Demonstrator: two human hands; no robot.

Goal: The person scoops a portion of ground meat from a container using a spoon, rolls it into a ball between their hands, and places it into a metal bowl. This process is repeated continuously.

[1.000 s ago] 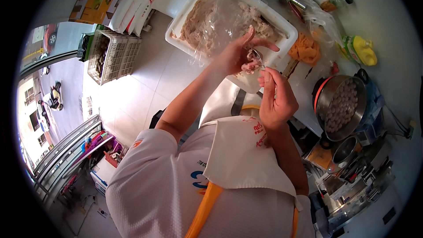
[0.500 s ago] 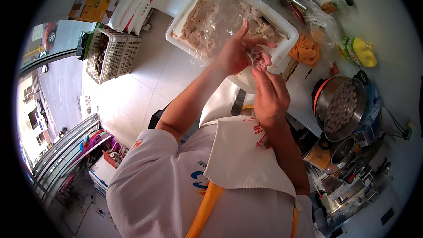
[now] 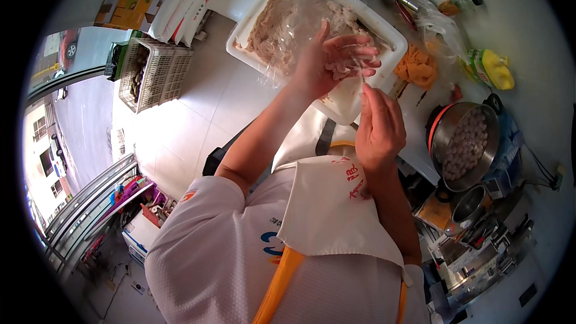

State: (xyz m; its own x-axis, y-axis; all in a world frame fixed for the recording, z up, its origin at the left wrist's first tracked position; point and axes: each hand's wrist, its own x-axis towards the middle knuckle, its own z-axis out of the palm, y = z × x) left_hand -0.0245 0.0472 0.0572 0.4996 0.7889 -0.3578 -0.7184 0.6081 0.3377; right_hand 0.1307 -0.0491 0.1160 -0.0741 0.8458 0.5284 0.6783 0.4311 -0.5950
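Observation:
My left hand (image 3: 327, 63) is over the near side of a white tub (image 3: 240, 53), palm turned up and fingers spread. Pinkish, wet-looking paste (image 3: 341, 71) clings to its palm and fingers. Just to the right, my right hand (image 3: 381, 123) is closed in a pinch. A thin, pale sliver (image 3: 362, 77) runs from its fingertips toward the left fingers; what it is, I cannot make out. Inside the tub lies a large mass of pale pink minced paste (image 3: 273, 27), partly covered by clear plastic film (image 3: 297, 42).
An orange cloth (image 3: 417, 66) lies right of the tub. Farther right, a metal pot (image 3: 437, 144) holds many round pale balls (image 3: 465, 147). A yellow bottle (image 3: 497, 69) and a clear plastic bag (image 3: 441, 27) are behind it. At left stands a white crate (image 3: 165, 75).
My left fingers have opened out from around the pink paste. My right hand, still pinched, has moved slightly right and toward me, away from the left palm.

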